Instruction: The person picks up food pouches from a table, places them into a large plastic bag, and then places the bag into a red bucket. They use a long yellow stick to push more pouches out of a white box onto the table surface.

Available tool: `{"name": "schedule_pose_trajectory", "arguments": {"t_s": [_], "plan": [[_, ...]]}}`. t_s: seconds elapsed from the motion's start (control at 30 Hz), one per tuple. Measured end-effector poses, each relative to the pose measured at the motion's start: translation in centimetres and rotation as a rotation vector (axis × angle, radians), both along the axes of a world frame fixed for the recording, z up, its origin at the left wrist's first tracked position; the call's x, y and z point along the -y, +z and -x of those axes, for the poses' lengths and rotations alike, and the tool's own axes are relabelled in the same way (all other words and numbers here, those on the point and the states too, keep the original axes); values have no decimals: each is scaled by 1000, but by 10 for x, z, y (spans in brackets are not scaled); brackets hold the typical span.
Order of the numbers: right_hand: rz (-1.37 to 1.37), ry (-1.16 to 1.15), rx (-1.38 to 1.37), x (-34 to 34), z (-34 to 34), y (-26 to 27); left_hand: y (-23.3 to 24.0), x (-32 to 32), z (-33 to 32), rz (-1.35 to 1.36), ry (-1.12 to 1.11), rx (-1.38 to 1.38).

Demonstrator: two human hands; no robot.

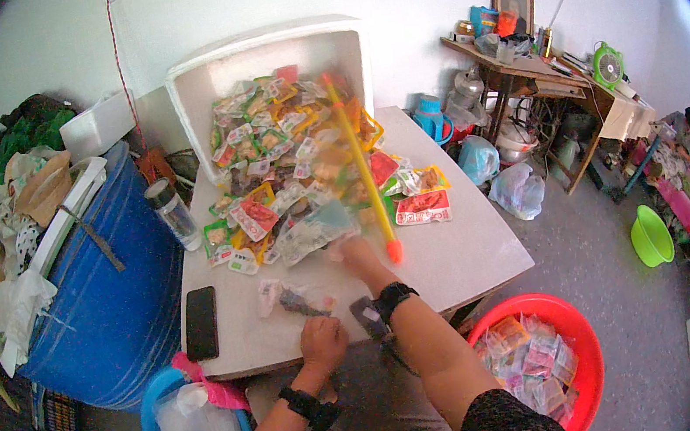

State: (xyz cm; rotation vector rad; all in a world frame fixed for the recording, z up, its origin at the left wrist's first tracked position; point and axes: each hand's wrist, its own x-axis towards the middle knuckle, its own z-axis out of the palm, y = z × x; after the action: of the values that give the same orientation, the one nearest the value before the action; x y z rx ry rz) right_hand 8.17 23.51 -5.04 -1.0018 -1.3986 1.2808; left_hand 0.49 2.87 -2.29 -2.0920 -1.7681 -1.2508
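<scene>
My left hand (324, 344) is curled at the table's front edge, close to a clear plastic bag (294, 298) with small packets in it; whether it grips the bag is unclear. Blurred, my right hand (354, 255) reaches to the front of a heap of small snack packets (284, 158), beside a larger grey-blue packet (315, 230); its fingertips are hard to make out. The heap spills from a white foam box (263, 36) lying on its side. A yellow stick with orange ends (359, 164) lies over the heap's right side. A red-labelled packet (423, 208) lies right of it.
A black phone (201, 324) and a clear bottle (173, 214) stand or lie at the table's left. Below are a blue basin (150, 428) of plastic bags and a red basin (592, 352) of bagged packets. A blue barrel (111, 294) stands left; a person (684, 131) is far right.
</scene>
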Motion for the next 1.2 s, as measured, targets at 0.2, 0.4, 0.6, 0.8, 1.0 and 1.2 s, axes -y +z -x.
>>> {"name": "schedule_pose_trajectory", "arguments": {"t_s": [0.2,0.4,0.6,0.8,1.0,1.2], "plan": [[286,-93,-247,60,-36,81,-15,1,8,-20,21,-37],[-146,-138,-314,74,-95,108,-5,1,4,32,-54,23],[-200,-83,-309,106,-109,132,28,18,1,209,-90,246],[-196,-41,178,153,-100,132,68,36,-35,114,-114,281],[-381,206,611,211,-68,150,66,40,-51,244,-268,575],[-660,331,467,219,-60,147,34,30,-39,330,-232,673]]}}
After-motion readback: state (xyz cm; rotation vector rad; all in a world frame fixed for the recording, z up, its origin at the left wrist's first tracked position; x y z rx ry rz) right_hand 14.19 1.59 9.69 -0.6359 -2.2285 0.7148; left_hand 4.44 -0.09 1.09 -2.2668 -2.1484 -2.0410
